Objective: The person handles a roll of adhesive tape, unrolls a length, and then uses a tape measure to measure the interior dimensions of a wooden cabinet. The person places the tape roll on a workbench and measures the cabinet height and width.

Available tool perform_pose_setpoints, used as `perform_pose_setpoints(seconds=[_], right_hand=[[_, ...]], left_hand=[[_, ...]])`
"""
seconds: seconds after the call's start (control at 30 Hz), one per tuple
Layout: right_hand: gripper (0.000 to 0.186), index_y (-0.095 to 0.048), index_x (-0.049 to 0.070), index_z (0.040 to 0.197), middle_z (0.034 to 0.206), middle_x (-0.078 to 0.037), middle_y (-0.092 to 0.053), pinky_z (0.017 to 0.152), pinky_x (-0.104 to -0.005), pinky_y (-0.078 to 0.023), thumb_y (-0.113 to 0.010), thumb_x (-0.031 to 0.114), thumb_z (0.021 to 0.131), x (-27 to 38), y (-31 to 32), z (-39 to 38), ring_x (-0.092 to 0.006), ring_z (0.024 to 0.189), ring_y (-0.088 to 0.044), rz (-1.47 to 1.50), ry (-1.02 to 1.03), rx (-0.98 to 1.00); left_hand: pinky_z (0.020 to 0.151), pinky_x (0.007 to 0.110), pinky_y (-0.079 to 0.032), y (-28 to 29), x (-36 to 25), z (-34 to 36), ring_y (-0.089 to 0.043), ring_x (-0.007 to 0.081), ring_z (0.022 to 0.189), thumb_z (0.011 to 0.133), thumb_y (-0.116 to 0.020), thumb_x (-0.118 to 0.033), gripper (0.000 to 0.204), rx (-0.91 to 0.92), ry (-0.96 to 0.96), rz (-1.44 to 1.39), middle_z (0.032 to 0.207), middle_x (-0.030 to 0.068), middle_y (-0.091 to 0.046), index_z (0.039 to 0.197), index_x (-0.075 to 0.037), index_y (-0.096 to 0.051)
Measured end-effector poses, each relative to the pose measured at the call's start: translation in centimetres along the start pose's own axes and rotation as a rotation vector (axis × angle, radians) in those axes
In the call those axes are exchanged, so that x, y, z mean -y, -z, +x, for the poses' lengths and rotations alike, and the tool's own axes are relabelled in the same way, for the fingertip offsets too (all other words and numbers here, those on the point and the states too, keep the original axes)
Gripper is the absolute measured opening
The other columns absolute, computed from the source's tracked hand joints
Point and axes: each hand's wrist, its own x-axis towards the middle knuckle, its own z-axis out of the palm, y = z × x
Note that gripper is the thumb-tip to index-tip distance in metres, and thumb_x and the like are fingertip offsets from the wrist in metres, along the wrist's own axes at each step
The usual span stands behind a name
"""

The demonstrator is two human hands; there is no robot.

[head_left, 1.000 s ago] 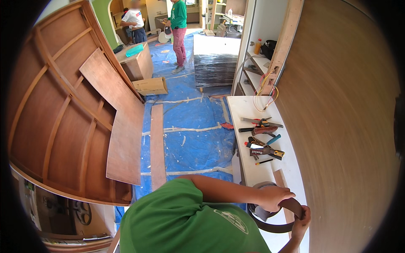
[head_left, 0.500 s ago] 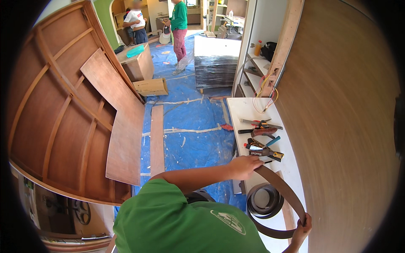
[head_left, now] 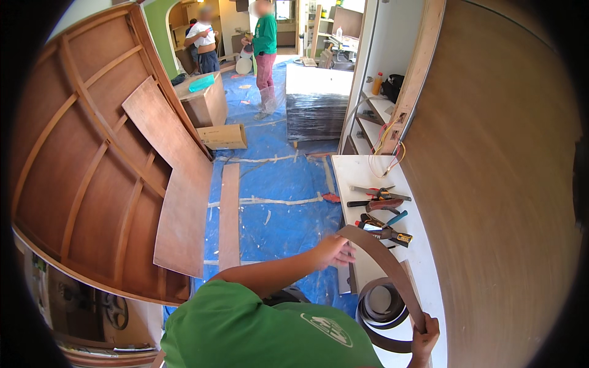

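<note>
A long brown strip of edge banding (head_left: 383, 254) arcs over the white countertop, its free end beside my left hand (head_left: 334, 251). That hand's fingers are spread and look loose of the strip. Lower right, my right hand (head_left: 426, 338) is closed around the banding. The rest of the strip curls into a coil (head_left: 381, 304) lying on the counter below the arc. Just beyond the arc lie hand tools, among them a blue-handled tool (head_left: 394, 219) and a black-and-yellow tool (head_left: 400, 238).
A tall wood panel (head_left: 497, 184) rises along the right. Loose wires (head_left: 392, 161) hang at the far end of the white countertop (head_left: 423, 270). Blue sheeting (head_left: 276, 227) covers the floor. Framed panelling (head_left: 92, 178) stands left. Two people stand far off, near a wrapped cabinet (head_left: 316, 116).
My left hand has moved left and slightly down, its fingers opening away from the strip. My right hand has shifted left with the banding, and the arc has straightened somewhat.
</note>
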Motion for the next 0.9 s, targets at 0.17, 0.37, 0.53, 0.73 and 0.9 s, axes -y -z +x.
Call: perform_pose_setpoints(seconds=[0.17, 0.37, 0.53, 0.73, 0.9], right_hand=[[0.053, -0.066, -0.006, 0.123, 0.086, -0.014, -0.053, 0.066, -0.0391, -0.048, -0.074, -0.005, 0.071, 0.1, -2.4, 0.1, -0.0286, 0.072, -0.056, -0.097, -0.001, -0.003], [0.063, -0.062, -0.011, 0.126, 0.090, -0.015, -0.049, 0.072, -0.0409, -0.046, -0.083, 0.016, 0.073, 1.1, -3.2, -0.2, -0.0301, 0.080, -0.053, -0.132, 0.097, 0.062], [0.078, -0.062, -0.013, 0.124, 0.089, -0.014, -0.048, 0.073, -0.0395, -0.044, -0.084, 0.046, 0.077, 0.7, -2.9, 0.1, -0.0274, 0.081, -0.050, 0.043, 0.079, 0.012], [0.079, -0.064, -0.012, 0.124, 0.090, -0.014, -0.052, 0.073, -0.0410, -0.045, -0.087, 0.043, 0.072, 0.3, -3.2, -0.3, -0.0301, 0.082, -0.053, -0.023, 0.046, 0.057], [0.078, -0.065, -0.010, 0.124, 0.092, -0.016, -0.056, 0.075, -0.0432, -0.047, -0.091, 0.035, 0.066, 0.4, -3.5, -0.4, -0.0339, 0.086, -0.057, -0.077, 0.013, 0.069]], left_hand=[[0.108, 0.049, -0.045, -1.2, 1.8, -0.8, -0.060, 0.0342, 0.127, 0.104, -0.048, -0.041, 0.057, 0.278, -0.190, -0.139, 0.141, 0.0138, -0.058, 0.146, -0.004, -0.043], [0.107, 0.047, -0.046, -1.1, 0.5, 0.5, -0.061, 0.0277, 0.125, 0.103, -0.052, -0.029, 0.041, 0.170, -0.288, -0.300, 0.137, 0.0122, -0.062, 0.139, -0.008, -0.052], [0.102, 0.041, -0.048, -0.5, 1.1, 1.8, -0.063, 0.0211, 0.118, 0.097, -0.064, -0.012, 0.041, -0.074, -0.445, -0.114, 0.130, 0.0094, -0.065, 0.137, -0.009, -0.055], [0.094, 0.038, -0.053, -0.7, 1.1, 1.0, -0.066, 0.0253, 0.112, 0.096, -0.059, -0.006, 0.052, -0.188, -1.029, 0.590, 0.130, 0.0136, -0.066, 0.147, -0.007, -0.050], [0.093, 0.041, -0.053, -1.2, 1.0, 0.3, -0.062, 0.0383, 0.115, 0.095, -0.054, -0.002, 0.060, -0.187, -1.198, 1.044, 0.146, 0.0163, -0.054, 0.153, -0.011, -0.043]])
